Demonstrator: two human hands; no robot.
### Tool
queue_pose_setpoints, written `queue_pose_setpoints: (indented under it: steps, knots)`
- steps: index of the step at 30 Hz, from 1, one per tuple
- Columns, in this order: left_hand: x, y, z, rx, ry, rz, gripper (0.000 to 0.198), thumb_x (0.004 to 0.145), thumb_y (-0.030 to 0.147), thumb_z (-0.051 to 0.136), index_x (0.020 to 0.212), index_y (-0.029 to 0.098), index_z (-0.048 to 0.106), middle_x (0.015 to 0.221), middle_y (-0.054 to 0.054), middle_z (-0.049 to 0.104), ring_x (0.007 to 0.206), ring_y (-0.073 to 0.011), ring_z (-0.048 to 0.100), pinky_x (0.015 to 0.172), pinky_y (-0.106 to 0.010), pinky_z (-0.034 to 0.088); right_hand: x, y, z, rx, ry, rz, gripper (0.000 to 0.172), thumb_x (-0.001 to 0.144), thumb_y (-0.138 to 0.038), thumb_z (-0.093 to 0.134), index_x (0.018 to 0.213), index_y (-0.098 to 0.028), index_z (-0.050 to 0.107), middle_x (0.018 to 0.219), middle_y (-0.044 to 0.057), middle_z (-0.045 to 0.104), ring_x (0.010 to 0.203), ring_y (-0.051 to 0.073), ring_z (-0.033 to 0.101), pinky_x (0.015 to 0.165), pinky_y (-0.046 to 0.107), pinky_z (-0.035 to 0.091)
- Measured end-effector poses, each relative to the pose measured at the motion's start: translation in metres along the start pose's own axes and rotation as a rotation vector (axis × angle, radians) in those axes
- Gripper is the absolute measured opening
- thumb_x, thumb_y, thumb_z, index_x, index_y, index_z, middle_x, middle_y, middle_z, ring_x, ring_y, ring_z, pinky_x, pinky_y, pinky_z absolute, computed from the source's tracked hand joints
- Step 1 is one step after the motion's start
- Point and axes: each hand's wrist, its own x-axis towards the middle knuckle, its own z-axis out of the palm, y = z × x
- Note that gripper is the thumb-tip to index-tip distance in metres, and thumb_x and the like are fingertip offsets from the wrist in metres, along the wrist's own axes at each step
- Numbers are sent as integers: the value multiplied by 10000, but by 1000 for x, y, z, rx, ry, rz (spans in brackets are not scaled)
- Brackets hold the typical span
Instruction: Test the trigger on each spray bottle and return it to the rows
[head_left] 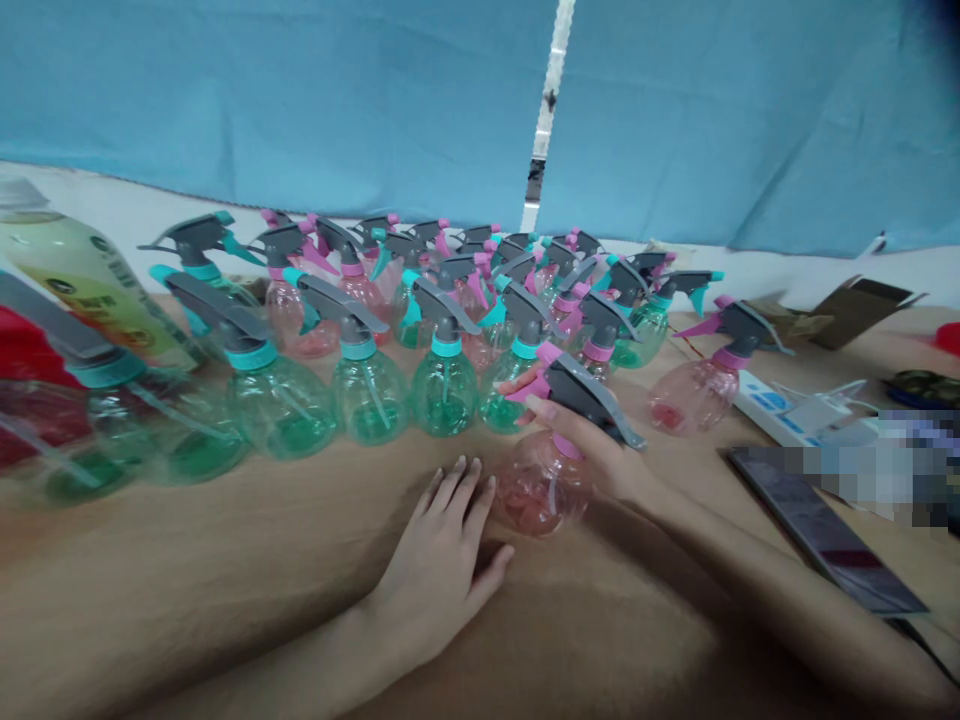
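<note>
A pink spray bottle [534, 490] with a grey trigger head stands on the brown table [225, 580] just in front of me. My right hand [600, 450] is wrapped round its neck and spray head. My left hand [442, 560] lies flat on the table, fingers stretched out, with its fingertips beside the bottle's round body. Behind them stand several green spray bottles [444, 385] in a row and more pink and green ones [525, 270] crowded further back.
A single pink spray bottle [701, 385] stands to the right. A large yellow-green bottle [82, 275] lies at the far left. A dark flat board [825, 530], a white box [780, 410] and cardboard pieces [862, 305] occupy the right side. Blue cloth [300, 100] hangs behind.
</note>
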Motion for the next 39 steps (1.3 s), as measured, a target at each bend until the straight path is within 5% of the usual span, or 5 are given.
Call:
queue_pose_setpoints:
  steps: [5,10,23,32,39]
  knots:
    - [0,0,1,-5,5,-3,553,888,399,526,1305,38,484,1397,-206,452,1282,-343,415,1012,-499,381,1,-9,0,-39,-28,-64,106,847,-350,612,893,-258,638,946,1,668,986,176,601,939,345,420]
    - [-1,0,1,-18,11,-9,544,897,408,503,1304,48,478,1398,-201,452,1293,-336,405,1023,-495,370,2,-10,-1,-10,-85,24,135,832,-371,620,919,-270,646,851,2,675,1102,210,581,990,394,406]
    - [-1,0,2,-32,8,-7,556,900,413,497,1312,40,472,1403,-200,446,1299,-339,395,1022,-497,369,2,-5,-4,-80,-64,25,162,808,-406,624,914,-290,668,741,6,669,807,212,657,751,376,514]
    - [-1,0,2,-31,23,-11,540,905,415,488,1307,53,479,1393,-197,459,1290,-336,406,1021,-496,367,6,2,-4,-13,-78,-9,248,795,-354,655,1026,-263,650,879,13,692,1050,226,607,960,412,436]
    - [-2,-1,2,-35,16,-11,540,907,415,479,1313,59,474,1408,-194,442,1306,-332,387,1023,-489,370,5,-4,-4,-46,-90,-64,149,831,-363,620,942,-266,643,868,5,664,934,194,618,926,381,437]
